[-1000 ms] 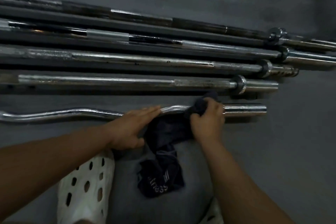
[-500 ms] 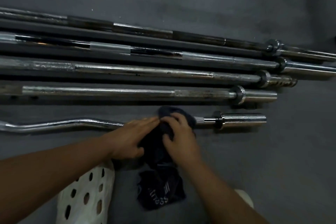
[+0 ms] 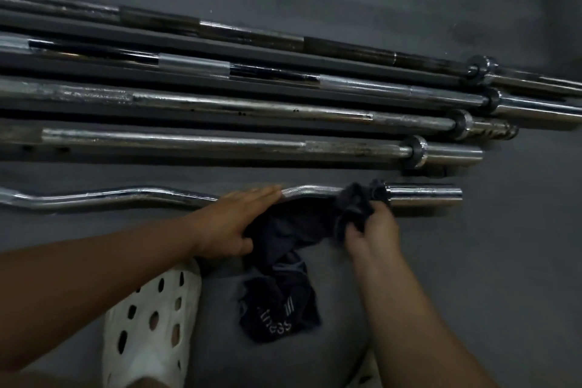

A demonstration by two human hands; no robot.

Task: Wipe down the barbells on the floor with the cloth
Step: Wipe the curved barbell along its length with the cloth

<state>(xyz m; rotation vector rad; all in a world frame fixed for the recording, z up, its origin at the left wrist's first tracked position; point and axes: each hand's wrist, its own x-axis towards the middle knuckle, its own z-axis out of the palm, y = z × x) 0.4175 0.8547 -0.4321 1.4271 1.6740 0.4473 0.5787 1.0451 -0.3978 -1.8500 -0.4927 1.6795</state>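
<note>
While on bar (image 3: 315, 190), cloth (image 3: 351, 203) in fingers (image 3: 382, 213)

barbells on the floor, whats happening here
A person is wiping the curved bar nearest them. The right hand grips a dark cloth bunched on the bar beside its collar, and the left hand rests flat on the bar, fingers straight. The rest of the cloth trails on the floor toward a white shoe. The straight barbells beyond lie untouched.
</note>
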